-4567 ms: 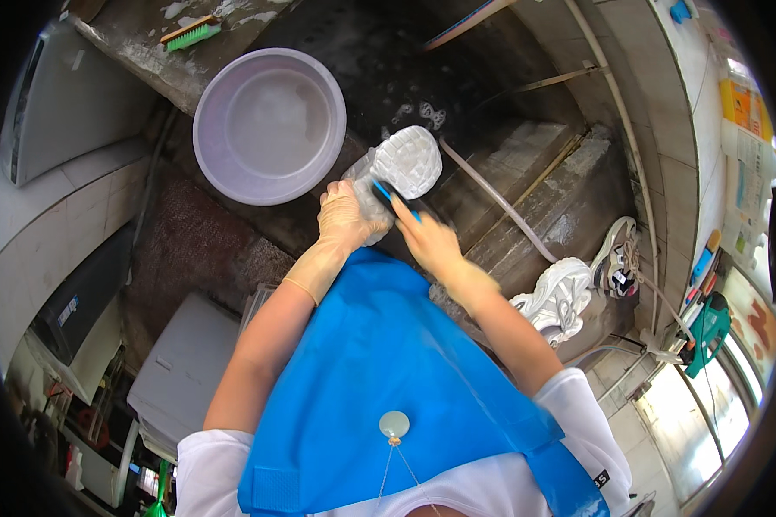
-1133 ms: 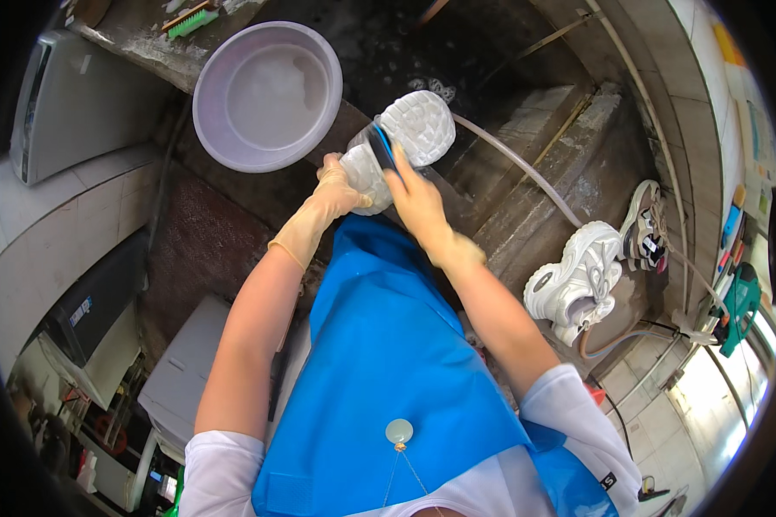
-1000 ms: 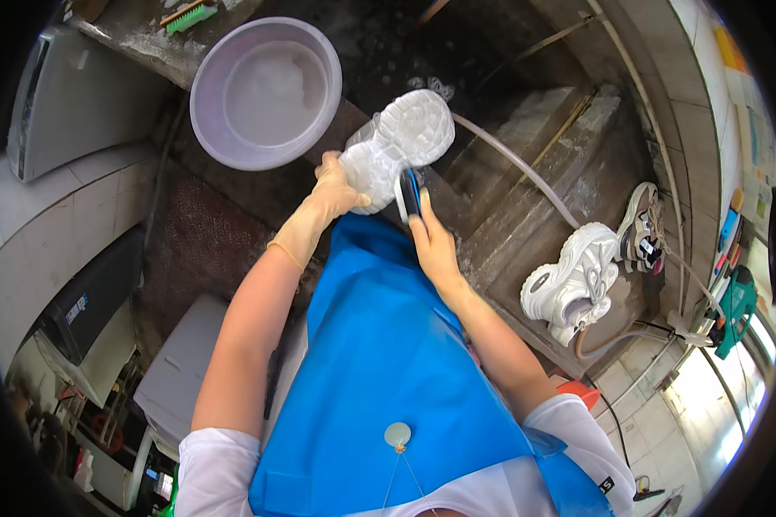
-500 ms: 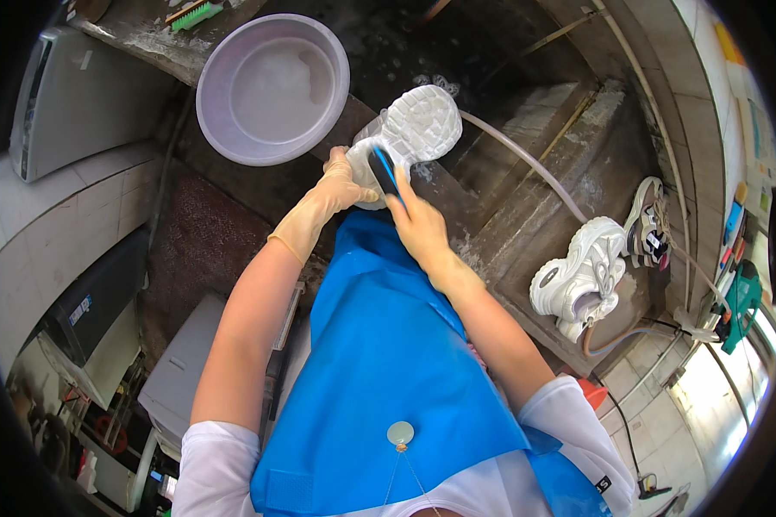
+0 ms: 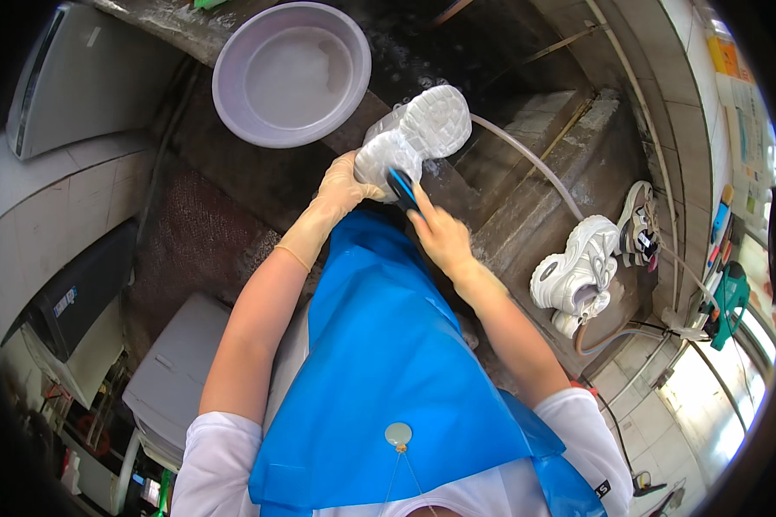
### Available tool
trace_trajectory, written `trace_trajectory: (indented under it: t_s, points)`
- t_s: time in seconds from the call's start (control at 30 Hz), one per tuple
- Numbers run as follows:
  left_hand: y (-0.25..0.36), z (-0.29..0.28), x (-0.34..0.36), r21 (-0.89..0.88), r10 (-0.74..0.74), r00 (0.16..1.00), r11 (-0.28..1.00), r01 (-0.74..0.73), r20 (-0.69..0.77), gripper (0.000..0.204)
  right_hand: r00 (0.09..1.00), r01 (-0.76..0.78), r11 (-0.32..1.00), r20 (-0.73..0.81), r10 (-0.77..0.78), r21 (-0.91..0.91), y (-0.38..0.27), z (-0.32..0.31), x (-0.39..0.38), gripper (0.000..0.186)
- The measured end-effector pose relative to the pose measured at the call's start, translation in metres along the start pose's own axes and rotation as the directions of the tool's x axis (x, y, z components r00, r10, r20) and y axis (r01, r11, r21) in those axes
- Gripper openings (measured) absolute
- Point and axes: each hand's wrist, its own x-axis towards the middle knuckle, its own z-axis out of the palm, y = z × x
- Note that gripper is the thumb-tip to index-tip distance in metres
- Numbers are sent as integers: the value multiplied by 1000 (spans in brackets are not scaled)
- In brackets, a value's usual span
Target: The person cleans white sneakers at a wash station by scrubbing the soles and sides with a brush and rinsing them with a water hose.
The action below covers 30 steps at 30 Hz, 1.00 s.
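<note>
My left hand [image 5: 341, 185], in a thin pale glove, grips a white sneaker [image 5: 414, 133] turned sole-up over the wet stone wash area. My bare right hand [image 5: 440, 237] holds a blue-handled scrub brush [image 5: 403, 189] pressed against the heel end of the sole. Soap foam covers the shoe. A blue apron [image 5: 388, 362] covers my front below both arms.
A round lilac basin [image 5: 291, 73] with soapy water sits just behind the shoe. A hose [image 5: 526, 164] runs across the stone steps. Two white sneakers [image 5: 578, 271] and a darker one [image 5: 638, 224] rest on the ledge at right. Grey boxes [image 5: 181, 379] stand at lower left.
The shoe has turned so its tread now faces up. My right hand keeps shifting the brush back and forth along the sole; it now sits at the near end.
</note>
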Motion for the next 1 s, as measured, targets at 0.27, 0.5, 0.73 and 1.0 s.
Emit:
trace_trajectory:
  t_s: [0.27, 0.5, 0.73, 1.0]
  points:
    - [9, -7, -13, -29, -28, 997, 999, 26, -67, 74, 978, 199, 980, -61, -200, -27, 19, 0, -18, 57]
    - [22, -2, -8, -27, -124, 989, 992, 123, -77, 67, 998, -5, 991, -57, 12, 134, -23, 5, 70, 56]
    - [12, -3, -6, -29, -94, 992, 995, 92, -80, 68, 993, -99, 978, -42, 109, 185, -5, -1, 48, 55]
    - [11, -4, -2, -8, -170, 984, 985, 170, -48, 69, 954, -144, 880, -172, 245, 452, -8, 22, -15, 57]
